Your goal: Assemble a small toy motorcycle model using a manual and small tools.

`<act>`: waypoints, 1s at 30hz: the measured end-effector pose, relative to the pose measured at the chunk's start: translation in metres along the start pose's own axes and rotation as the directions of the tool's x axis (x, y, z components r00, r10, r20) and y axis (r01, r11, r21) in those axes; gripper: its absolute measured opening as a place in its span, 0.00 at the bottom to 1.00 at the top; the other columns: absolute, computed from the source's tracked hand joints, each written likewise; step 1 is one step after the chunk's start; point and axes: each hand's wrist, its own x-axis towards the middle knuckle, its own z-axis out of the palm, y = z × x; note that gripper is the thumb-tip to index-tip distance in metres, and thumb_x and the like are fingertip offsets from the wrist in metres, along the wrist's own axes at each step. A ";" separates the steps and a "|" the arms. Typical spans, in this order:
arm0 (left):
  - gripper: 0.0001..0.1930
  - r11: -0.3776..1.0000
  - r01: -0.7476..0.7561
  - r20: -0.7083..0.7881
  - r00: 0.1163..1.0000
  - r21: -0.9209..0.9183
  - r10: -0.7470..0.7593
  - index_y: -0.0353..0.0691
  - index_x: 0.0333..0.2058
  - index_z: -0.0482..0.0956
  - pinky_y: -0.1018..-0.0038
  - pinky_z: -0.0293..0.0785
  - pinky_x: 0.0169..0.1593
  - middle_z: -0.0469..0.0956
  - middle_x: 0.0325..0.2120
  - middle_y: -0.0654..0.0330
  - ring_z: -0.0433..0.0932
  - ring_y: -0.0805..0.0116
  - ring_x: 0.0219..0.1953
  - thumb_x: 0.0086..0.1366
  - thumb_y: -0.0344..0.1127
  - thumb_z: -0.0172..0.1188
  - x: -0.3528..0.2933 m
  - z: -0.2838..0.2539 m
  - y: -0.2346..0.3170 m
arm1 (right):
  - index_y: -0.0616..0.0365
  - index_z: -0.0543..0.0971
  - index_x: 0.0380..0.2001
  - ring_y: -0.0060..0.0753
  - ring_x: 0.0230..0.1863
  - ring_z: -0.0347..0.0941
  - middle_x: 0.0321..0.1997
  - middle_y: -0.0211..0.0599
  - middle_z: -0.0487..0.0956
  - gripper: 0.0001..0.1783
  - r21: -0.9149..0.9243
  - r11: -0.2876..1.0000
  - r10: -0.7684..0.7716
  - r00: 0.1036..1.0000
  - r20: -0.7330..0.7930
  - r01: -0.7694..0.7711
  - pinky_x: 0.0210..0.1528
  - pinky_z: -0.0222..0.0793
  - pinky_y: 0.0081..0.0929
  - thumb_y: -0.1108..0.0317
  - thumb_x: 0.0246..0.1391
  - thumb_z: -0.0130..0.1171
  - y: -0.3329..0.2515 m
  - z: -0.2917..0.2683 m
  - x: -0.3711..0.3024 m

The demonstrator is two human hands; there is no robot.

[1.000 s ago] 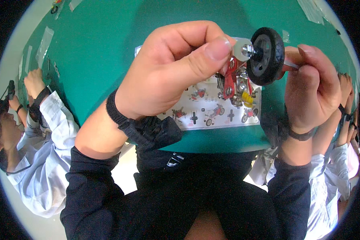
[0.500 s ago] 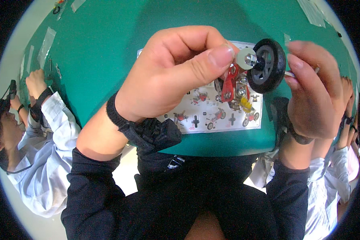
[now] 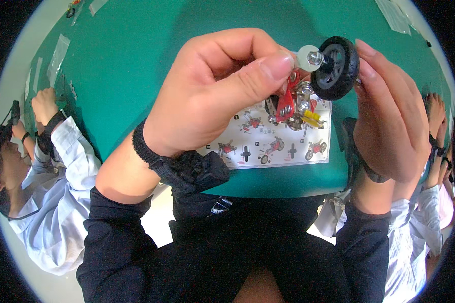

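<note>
My left hand (image 3: 222, 91) is closed, thumb and forefinger pinching a small model motorcycle (image 3: 287, 103) of red plates, bolts and a yellow piece. At its upper end sit a pale translucent disc (image 3: 305, 57) with a shiny nut and a black spoked wheel (image 3: 337, 68), held up above the table. My right hand (image 3: 392, 106) is at the wheel's outer side, fingers fairly straight and close together. Between its fingertips, by the wheel hub, only a glint of a thin metal rod shows; the thumb is mostly hidden.
Under my hands a printed instruction sheet (image 3: 278, 146) with motorcycle pictures lies on the green table (image 3: 136, 45). Clear plastic bags (image 3: 59, 56) and small metal parts (image 3: 74, 90) are at the left. Another person (image 3: 50, 187) sits at the left; others' hands (image 3: 435, 116) show at the right.
The model and wheel have risen slightly, with my left hand. My right fingers have straightened and moved up along the wheel; the thin rod, plainer before, is now almost hidden.
</note>
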 end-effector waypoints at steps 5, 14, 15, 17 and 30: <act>0.14 0.999 -0.013 -0.007 1.000 0.032 0.013 0.39 0.30 0.69 0.61 0.76 0.45 0.79 0.40 0.45 0.82 0.52 0.39 0.71 0.42 0.51 0.000 0.000 0.002 | 0.72 0.80 0.38 0.47 0.42 0.81 0.41 0.57 0.81 0.15 0.161 0.986 -0.027 0.997 -0.075 0.039 0.43 0.78 0.31 0.87 0.42 0.65 0.008 0.003 0.000; 0.14 0.999 -0.018 -0.059 0.998 0.045 0.021 0.38 0.28 0.69 0.59 0.77 0.45 0.76 0.33 0.54 0.81 0.54 0.39 0.70 0.40 0.51 -0.001 0.002 0.001 | 0.67 0.81 0.37 0.40 0.37 0.83 0.37 0.47 0.84 0.13 0.106 0.993 0.059 0.998 -0.024 -0.056 0.39 0.78 0.28 0.86 0.45 0.63 0.002 0.010 -0.006; 0.14 0.999 0.004 -0.086 0.996 0.039 -0.001 0.38 0.28 0.69 0.58 0.77 0.45 0.76 0.31 0.56 0.81 0.55 0.39 0.70 0.40 0.52 -0.001 0.004 0.003 | 0.66 0.81 0.37 0.41 0.37 0.83 0.37 0.47 0.83 0.13 0.091 0.994 0.059 0.998 -0.036 -0.055 0.39 0.78 0.28 0.86 0.45 0.63 0.002 0.009 -0.006; 0.14 0.999 -0.031 -0.053 0.998 0.037 0.033 0.38 0.27 0.69 0.59 0.77 0.45 0.76 0.32 0.56 0.80 0.56 0.39 0.70 0.40 0.52 0.001 0.002 0.003 | 0.66 0.81 0.37 0.42 0.37 0.83 0.37 0.47 0.83 0.13 0.073 0.996 0.056 0.997 -0.048 -0.053 0.39 0.78 0.29 0.85 0.45 0.63 0.000 0.002 -0.004; 0.16 0.996 -0.057 -0.008 0.998 0.069 0.058 0.37 0.26 0.71 0.71 0.76 0.40 0.76 0.38 0.50 0.77 0.67 0.34 0.66 0.43 0.58 -0.005 -0.004 0.011 | 0.65 0.81 0.37 0.44 0.40 0.82 0.40 0.46 0.83 0.12 0.083 0.989 0.114 0.991 0.065 -0.119 0.44 0.76 0.30 0.83 0.45 0.62 -0.011 -0.003 0.006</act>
